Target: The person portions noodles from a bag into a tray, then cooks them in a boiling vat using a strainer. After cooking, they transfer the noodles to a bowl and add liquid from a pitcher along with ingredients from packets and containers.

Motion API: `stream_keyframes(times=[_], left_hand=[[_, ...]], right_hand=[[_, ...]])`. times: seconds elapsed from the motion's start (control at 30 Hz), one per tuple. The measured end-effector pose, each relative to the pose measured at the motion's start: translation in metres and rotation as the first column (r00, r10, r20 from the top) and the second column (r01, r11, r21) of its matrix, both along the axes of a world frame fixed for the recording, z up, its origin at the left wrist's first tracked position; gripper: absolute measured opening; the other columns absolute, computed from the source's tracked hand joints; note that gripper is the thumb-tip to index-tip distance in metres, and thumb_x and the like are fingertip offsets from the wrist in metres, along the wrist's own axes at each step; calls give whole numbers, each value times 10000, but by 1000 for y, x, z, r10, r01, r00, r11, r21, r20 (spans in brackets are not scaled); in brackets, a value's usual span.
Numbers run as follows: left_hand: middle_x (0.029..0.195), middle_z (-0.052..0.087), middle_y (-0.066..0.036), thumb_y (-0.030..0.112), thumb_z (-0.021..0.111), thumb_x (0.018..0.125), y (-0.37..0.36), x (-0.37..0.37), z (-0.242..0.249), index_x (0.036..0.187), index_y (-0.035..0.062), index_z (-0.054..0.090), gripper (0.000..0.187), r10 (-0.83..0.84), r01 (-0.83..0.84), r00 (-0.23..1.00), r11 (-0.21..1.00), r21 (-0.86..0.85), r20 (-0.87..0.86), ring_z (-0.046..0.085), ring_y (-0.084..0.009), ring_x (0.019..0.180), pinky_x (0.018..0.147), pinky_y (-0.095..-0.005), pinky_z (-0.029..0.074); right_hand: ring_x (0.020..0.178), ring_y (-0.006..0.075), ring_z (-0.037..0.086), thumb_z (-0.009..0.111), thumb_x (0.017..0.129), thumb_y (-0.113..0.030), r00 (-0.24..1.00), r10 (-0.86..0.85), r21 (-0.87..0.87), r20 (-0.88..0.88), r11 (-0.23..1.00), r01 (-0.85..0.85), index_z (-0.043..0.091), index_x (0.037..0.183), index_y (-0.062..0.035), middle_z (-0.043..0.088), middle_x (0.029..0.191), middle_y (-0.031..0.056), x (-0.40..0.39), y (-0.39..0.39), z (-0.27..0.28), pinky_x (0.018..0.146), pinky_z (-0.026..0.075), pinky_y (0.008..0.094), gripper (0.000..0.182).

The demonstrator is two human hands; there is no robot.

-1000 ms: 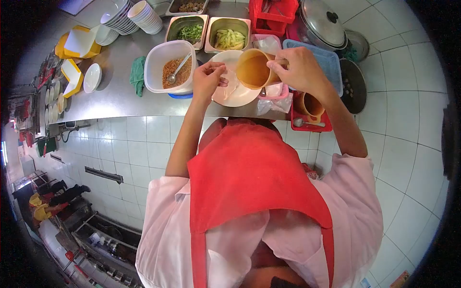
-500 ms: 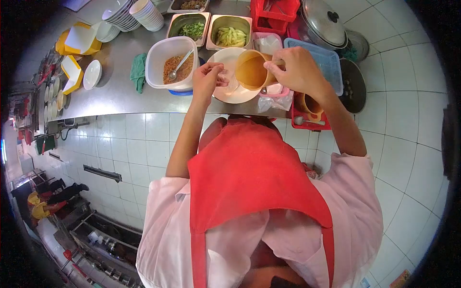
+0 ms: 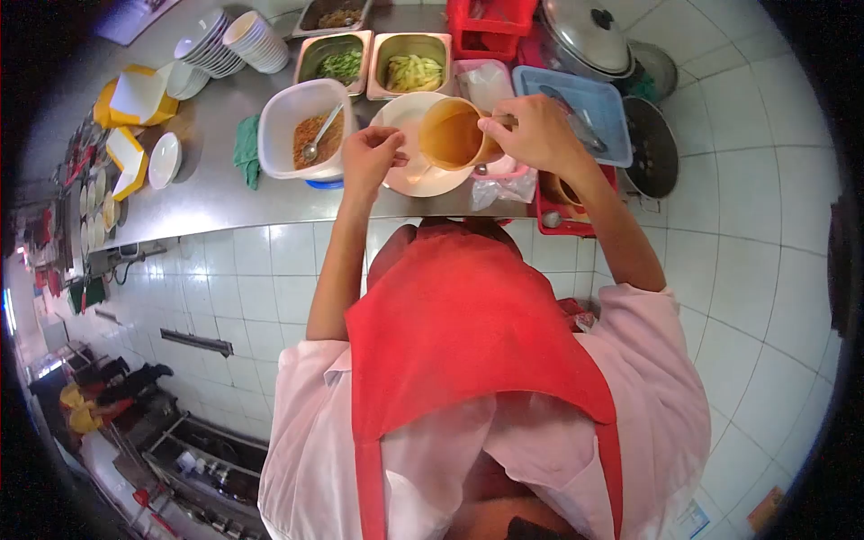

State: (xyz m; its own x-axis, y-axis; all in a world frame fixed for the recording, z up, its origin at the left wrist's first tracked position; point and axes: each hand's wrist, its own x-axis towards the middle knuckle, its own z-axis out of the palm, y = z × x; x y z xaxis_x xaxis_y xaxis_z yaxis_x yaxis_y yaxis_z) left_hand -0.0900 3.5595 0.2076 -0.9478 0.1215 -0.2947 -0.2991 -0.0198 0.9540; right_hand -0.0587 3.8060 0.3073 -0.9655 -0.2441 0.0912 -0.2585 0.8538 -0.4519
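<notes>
In the head view my right hand [image 3: 537, 135] grips a tan plastic mug [image 3: 438, 135] by its handle. The mug is tilted, its wide mouth facing me, above a large whitish plate or shallow bowl [image 3: 427, 186]. My left hand [image 3: 369, 164] is over the plate's left edge with thumb and fingertips pinched together. Something thin and clear seems to be at those fingertips, too faint to name. Left of this hand stands a white plastic tub [image 3: 277, 135] of brown crumbly food, with a metal spoon [image 3: 324, 130] in it.
Behind the plate are metal pans of chopped greens [image 3: 340, 67] and pale green slices [image 3: 414, 74]. A blue tray [image 3: 601, 108], red basket [image 3: 576, 227] and lidded pot [image 3: 585, 40] crowd the right. Stacked bowls [image 3: 256, 43] and a green cloth [image 3: 247, 151] are leftward.
The whole view has shifted slightly, moving the counter items left. The mug stays tilted over the plate in my right hand; my left fingers stay pinched beside it.
</notes>
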Motion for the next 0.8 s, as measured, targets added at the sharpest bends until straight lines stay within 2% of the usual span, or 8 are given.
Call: stream_keyframes(times=[0.07, 0.2, 0.3, 0.5, 0.63, 0.7, 0.73, 0.8], left_hand=[[806, 661, -117, 50, 654, 818, 0, -2, -2, 971, -77, 643, 200, -16, 10, 998, 996, -89, -61, 645, -170, 594, 547, -259, 543], [847, 645, -114, 57, 640, 840, -1, -3, 4, 996, -69, 632, 201, -79, 54, 982, 988, -144, -172, 651, -175, 590, 522, -252, 541], [848, 640, -116, 25, 602, 849, 5, 1, 26, 1008, -60, 625, 182, -90, 43, 976, 973, -227, -200, 662, -186, 589, 487, -252, 531], [804, 649, -95, 7, 636, 819, 11, 4, 37, 1006, -41, 642, 192, -78, -46, 949, 924, -380, -306, 660, -169, 579, 480, -249, 513], [743, 664, -101, 5, 685, 752, 6, -2, 30, 945, 10, 682, 193, -191, -149, 815, 843, -517, -547, 630, -157, 541, 506, -261, 471], [746, 668, -104, 6, 691, 733, 6, -1, 37, 937, 18, 686, 205, -239, -145, 798, 815, -561, -553, 620, -152, 537, 516, -254, 464], [742, 670, -96, 6, 690, 736, 8, -1, 39, 947, 11, 683, 211, -213, -121, 822, 841, -527, -528, 622, -144, 543, 523, -247, 469], [738, 672, -88, 6, 689, 739, 8, -2, 38, 957, 4, 679, 218, -180, -106, 849, 863, -493, -498, 623, -136, 550, 529, -240, 474]], right_hand=[[585, 273, 608, 641, 807, -311, 988, -94, -180, 122, 977, 115, 644, 740, 4, 622, 643, 151, 3, 22, -8, 572, 459, 374, 323], [557, 134, 517, 575, 858, -300, 967, -235, -459, 101, 851, 255, 610, 735, 20, 554, 586, 88, 33, 77, -16, 559, 415, 319, 344], [541, 138, 478, 552, 873, -295, 871, -449, -525, 199, 702, 481, 577, 720, 24, 528, 575, 67, 73, 119, -8, 543, 392, 312, 355], [535, 131, 473, 546, 878, -291, 558, -828, -394, 54, 496, 774, 542, 687, 22, 482, 553, 59, 148, 173, -35, 511, 355, 296, 367], [491, 122, 446, 547, 877, -286, 509, -853, -341, -119, 516, 786, 545, 661, 2, 481, 550, 55, 182, 197, -105, 487, 343, 300, 360], [443, 115, 416, 541, 883, -282, 320, -925, -526, 204, 172, 833, 530, 607, -32, 490, 550, 44, 190, 193, -135, 445, 324, 286, 372], [443, 115, 416, 541, 883, -282, 336, -917, -529, 213, 181, 829, 530, 607, -32, 490, 550, 44, 190, 186, -145, 445, 324, 286, 372], [433, 100, 415, 540, 858, -254, 307, -865, -613, 397, -2, 790, 524, 620, -68, 512, 592, 25, 193, 175, -160, 377, 300, 252, 303]])
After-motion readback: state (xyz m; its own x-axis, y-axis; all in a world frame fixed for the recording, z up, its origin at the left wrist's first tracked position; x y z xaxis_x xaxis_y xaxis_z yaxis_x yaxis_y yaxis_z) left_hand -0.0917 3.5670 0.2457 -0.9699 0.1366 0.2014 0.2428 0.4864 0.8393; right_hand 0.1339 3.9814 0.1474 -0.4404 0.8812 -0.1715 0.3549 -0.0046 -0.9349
